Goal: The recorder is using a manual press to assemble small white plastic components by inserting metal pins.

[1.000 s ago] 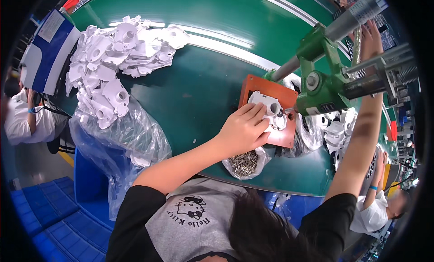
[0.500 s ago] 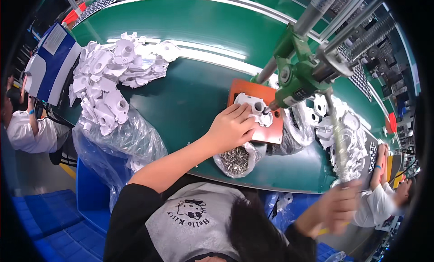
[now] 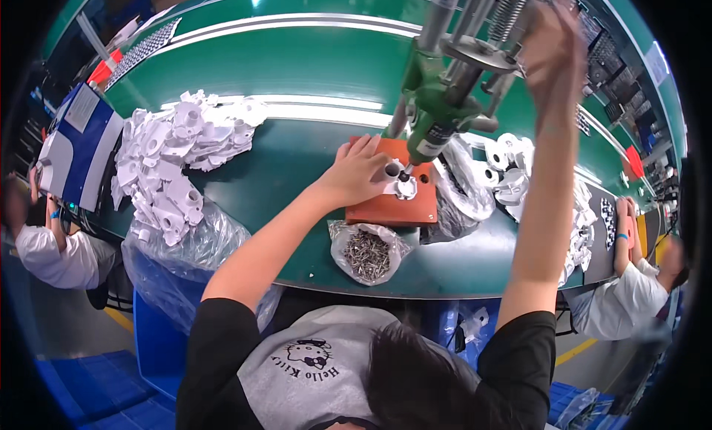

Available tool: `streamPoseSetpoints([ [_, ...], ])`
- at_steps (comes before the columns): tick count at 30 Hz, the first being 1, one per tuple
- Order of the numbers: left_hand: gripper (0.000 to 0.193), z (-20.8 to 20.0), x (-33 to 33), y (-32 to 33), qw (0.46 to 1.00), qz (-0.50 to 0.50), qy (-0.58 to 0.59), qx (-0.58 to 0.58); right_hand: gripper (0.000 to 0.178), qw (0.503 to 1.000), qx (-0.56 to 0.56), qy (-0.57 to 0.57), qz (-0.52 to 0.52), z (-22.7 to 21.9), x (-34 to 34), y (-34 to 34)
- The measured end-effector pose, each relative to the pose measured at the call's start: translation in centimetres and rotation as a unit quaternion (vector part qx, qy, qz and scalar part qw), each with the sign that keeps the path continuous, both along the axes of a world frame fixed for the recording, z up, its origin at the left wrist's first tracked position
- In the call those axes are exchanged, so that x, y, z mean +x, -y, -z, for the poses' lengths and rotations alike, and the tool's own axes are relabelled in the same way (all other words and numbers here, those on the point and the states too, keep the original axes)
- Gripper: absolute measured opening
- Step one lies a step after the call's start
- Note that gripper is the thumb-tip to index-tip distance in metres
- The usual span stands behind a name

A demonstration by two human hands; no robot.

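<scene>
On the orange fixture block [image 3: 400, 213] lies a white plastic part [image 3: 405, 189] with round openings, under the tip of the green hand press [image 3: 436, 115]. My left hand [image 3: 356, 172] bends over the part's left side and holds it against the block; the fingers cover much of it. Up at the right of the press, my right hand [image 3: 550, 48] is raised and smeared by motion, its fingers wrapped round the press lever, which the hand mostly hides. A clear bag of small metal pins [image 3: 366, 256] stands just in front of the block.
A heap of white plastic parts [image 3: 159, 144] covers the table's left, beside a blue and white machine [image 3: 81, 144]. More white parts [image 3: 512, 185] and a plastic bag [image 3: 463, 200] lie right of the press. A blue bin [image 3: 159, 341] stands below. Other people sit at both sides.
My right hand has swung from low at the right up high beside the press, and the lever no longer points down. My left hand stays at the white part. The view has shifted.
</scene>
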State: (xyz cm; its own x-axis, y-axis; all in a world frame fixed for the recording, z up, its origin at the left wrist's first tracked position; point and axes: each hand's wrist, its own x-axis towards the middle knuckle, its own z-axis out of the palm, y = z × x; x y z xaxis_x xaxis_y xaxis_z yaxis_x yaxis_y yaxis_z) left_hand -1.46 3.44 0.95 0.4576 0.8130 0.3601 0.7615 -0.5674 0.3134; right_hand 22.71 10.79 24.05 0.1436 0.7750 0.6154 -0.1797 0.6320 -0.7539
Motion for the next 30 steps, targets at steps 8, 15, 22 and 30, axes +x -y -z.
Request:
streamPoseSetpoints([
  [8,0.031,-7.2,-2.9,-1.9,0.979,-0.042,0.031,-0.2,0.04,0.946,-0.134,0.274,0.109,12.6,7.0,4.5],
  [15,0.051,3.5,-2.4,-14.1,0.929,-0.068,0.363,-0.007,0.04,0.642,-0.167,0.665,0.344,21.5,14.9,8.8],
  [22,0.063,-0.7,-7.5,-7.2,0.946,-0.129,0.221,-0.197,0.041,0.533,-0.201,0.731,0.376,23.6,14.0,7.6],
  [30,0.041,-5.6,-26.3,-0.2,0.888,-0.428,0.038,0.166,0.028,0.61,-0.159,0.633,0.45,24.5,17.8,6.8],
])
